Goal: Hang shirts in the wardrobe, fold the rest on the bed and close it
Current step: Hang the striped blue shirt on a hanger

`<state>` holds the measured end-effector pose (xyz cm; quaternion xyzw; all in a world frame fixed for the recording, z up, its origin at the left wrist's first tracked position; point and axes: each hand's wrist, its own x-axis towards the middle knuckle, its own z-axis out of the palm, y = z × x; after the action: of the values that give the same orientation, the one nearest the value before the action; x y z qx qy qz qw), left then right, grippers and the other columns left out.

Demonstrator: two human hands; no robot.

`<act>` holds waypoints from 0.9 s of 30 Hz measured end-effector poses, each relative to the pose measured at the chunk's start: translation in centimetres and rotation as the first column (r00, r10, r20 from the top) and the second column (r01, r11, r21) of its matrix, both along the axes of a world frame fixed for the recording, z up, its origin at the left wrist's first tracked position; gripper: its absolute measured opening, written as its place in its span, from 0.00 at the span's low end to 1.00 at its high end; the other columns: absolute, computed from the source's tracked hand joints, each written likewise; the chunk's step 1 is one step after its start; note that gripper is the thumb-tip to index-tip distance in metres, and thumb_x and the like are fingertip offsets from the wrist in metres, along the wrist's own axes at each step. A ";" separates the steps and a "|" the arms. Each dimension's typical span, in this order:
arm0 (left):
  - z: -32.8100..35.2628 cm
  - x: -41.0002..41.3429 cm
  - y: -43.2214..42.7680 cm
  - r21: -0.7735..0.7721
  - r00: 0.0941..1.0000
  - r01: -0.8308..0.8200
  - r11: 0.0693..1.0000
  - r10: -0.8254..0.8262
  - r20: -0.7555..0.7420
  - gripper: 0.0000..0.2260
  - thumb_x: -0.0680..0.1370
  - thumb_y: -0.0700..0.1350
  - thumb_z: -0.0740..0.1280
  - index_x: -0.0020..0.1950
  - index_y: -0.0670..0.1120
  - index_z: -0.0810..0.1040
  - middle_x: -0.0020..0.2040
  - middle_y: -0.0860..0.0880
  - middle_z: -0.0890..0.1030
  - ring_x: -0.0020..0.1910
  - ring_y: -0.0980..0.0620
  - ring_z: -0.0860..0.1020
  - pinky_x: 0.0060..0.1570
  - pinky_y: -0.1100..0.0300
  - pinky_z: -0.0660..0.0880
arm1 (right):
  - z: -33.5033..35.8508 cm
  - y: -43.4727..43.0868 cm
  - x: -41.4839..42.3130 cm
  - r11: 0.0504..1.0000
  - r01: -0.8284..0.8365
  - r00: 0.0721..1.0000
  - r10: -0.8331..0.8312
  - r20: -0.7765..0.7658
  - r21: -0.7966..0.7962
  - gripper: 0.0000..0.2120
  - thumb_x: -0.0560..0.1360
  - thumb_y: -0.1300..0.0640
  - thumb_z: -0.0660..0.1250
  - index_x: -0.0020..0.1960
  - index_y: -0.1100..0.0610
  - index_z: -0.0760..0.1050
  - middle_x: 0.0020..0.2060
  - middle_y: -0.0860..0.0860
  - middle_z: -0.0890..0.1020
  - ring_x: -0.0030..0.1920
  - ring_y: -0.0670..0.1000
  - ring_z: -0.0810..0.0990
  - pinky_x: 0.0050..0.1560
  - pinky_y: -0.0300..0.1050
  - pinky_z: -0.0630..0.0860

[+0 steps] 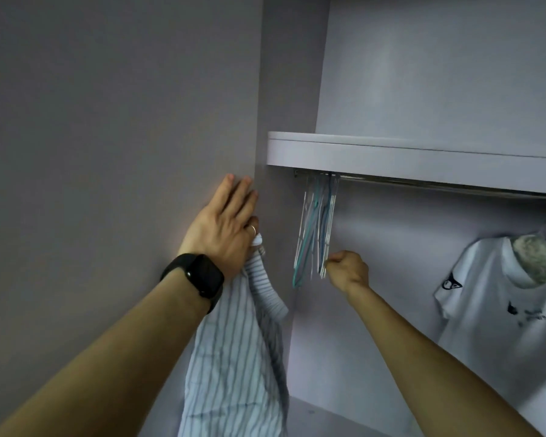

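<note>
My left hand [224, 225] lies with straight fingers against the grey wardrobe panel [108, 137]. A blue-and-white striped shirt [234, 357] hangs down from under that hand, caught at its top edge by the lower fingers. My right hand [347, 269] reaches into the wardrobe and pinches the bottom of one of several thin hangers [316, 228]. The hangers are bunched at the left end of the metal rail [423, 183] under the shelf.
A white T-shirt with a black print [492, 310] hangs on the rail at the right, with other clothing behind it. A grey shelf [391, 156] runs above the rail. The wardrobe floor [328, 417] shows at the bottom.
</note>
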<state>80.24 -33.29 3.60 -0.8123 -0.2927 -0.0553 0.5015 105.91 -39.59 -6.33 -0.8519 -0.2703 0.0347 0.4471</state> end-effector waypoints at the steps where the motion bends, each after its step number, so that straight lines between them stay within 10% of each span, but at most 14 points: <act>1: 0.0 0.1 -0.2 0.016 1.000 -0.005 1.000 0.005 -0.001 0.26 0.85 0.57 0.43 0.81 0.48 0.51 0.81 0.40 0.40 0.78 0.35 0.36 0.69 0.36 0.27 | 0.0 0.1 0.1 1.000 0.001 1.000 -0.001 -0.001 0.005 0.08 0.77 0.58 0.65 0.42 0.55 0.81 0.48 0.57 0.85 0.49 0.59 0.82 0.51 0.43 0.77; 6: 0.1 0.3 -0.3 0.009 1.000 0.013 1.000 -0.013 0.011 0.25 0.86 0.55 0.44 0.81 0.49 0.55 0.81 0.41 0.42 0.79 0.36 0.38 0.70 0.37 0.29 | 1.5 -0.8 0.1 0.982 0.187 0.977 -0.188 0.100 0.014 0.28 0.82 0.41 0.48 0.62 0.59 0.78 0.58 0.60 0.81 0.55 0.62 0.79 0.53 0.51 0.72; 19: 2.7 -0.2 -3.0 -0.417 1.000 -0.023 0.909 0.016 -0.020 0.25 0.84 0.63 0.43 0.79 0.59 0.61 0.82 0.44 0.44 0.76 0.33 0.31 0.71 0.35 0.28 | 12.2 -15.8 3.1 0.956 0.281 0.942 -0.259 0.212 -0.079 0.26 0.86 0.50 0.44 0.59 0.65 0.76 0.57 0.65 0.81 0.57 0.66 0.79 0.57 0.53 0.73; 27: 3.4 0.6 -6.1 -0.779 0.980 0.059 0.624 0.113 0.165 0.23 0.83 0.63 0.45 0.74 0.59 0.68 0.80 0.49 0.61 0.80 0.42 0.51 0.75 0.36 0.35 | 9.7 -24.2 -3.5 0.951 0.285 0.956 -0.272 0.113 -0.122 0.25 0.86 0.51 0.47 0.49 0.64 0.77 0.49 0.65 0.82 0.51 0.65 0.80 0.52 0.52 0.75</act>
<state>80.83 -39.36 6.96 -0.9349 -0.3483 0.0043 0.0688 102.44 -63.79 3.40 -0.9109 -0.1653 -0.0507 0.3746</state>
